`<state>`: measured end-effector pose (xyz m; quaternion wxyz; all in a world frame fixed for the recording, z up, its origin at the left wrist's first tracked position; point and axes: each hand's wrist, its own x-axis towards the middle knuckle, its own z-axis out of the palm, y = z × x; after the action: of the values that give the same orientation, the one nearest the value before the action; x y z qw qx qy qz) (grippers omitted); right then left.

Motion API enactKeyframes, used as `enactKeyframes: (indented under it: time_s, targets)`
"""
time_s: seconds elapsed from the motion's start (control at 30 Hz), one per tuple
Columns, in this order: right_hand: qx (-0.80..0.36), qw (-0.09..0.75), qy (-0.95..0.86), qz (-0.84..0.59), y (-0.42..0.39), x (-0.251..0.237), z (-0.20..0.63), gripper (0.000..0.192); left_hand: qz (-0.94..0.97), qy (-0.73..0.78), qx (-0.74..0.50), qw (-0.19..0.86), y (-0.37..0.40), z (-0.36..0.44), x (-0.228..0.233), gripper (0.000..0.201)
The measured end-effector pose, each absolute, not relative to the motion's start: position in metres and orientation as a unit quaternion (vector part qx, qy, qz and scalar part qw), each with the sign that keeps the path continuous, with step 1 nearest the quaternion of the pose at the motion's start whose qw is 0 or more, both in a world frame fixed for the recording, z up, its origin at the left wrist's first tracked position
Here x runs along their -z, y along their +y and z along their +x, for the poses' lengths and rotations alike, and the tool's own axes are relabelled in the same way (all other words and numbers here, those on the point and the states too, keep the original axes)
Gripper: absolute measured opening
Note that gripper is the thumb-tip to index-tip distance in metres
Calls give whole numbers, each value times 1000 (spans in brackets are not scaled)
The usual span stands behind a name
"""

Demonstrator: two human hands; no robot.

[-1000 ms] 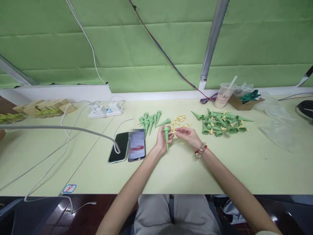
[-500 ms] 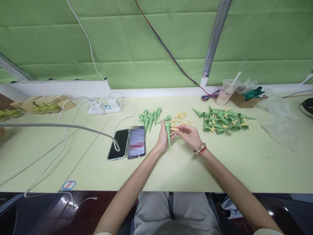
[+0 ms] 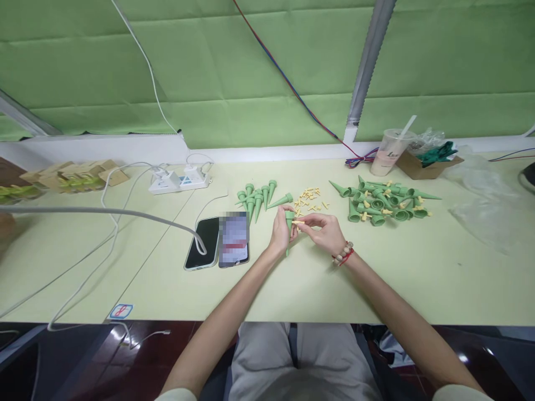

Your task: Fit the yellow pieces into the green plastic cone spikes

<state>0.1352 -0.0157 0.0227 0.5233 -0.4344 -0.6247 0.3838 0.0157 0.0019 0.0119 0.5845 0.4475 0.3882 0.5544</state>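
My left hand (image 3: 280, 234) is closed round a green plastic spike (image 3: 289, 219), its tip pointing down toward me. Between the fingertips of my right hand (image 3: 327, 233) is a small yellow plastic valve (image 3: 299, 223), its end against the side of the spike near the cap. Whether it sits inside a hole cannot be made out. Just beyond my hands lies a scatter of small yellow valves (image 3: 309, 195). Several green spikes (image 3: 258, 201) lie to the left of them. A heap of green spikes with yellow valves (image 3: 382, 203) fitted rests on the right.
Two phones (image 3: 234, 239) lie left of my hands, a grey cable (image 3: 125, 211) arching over one. Farther back stand a power strip (image 3: 179, 181), a drink cup (image 3: 388, 153) and a cardboard box (image 3: 430, 167). Clear plastic bags (image 3: 480, 217) lie at the right.
The spike in my left hand has turned slightly, with more of its shaft hidden by my fingers. The yellow valve has come closer against it. My view has shifted a little.
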Motion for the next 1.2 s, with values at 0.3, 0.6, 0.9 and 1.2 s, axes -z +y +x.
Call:
enactKeyframes:
  time_s: [0.3,0.6,0.9,1.2]
  targets:
    - [-701,419,-427,-387,-13,-16,134,22,520,392,-572,499,-5,5,-16,27]
    - [-221,422,-771,-421,-14,-14,138,23,467,483,-515,533,1,14,-18,46]
    - [-639,366,-552,-392,-21,-24,125,47,459,397,-547,577,-10,11,-15,24]
    - [-275,351,-786,-429,-14,-18,139,36,448,459,-475,602,1,14,-17,49]
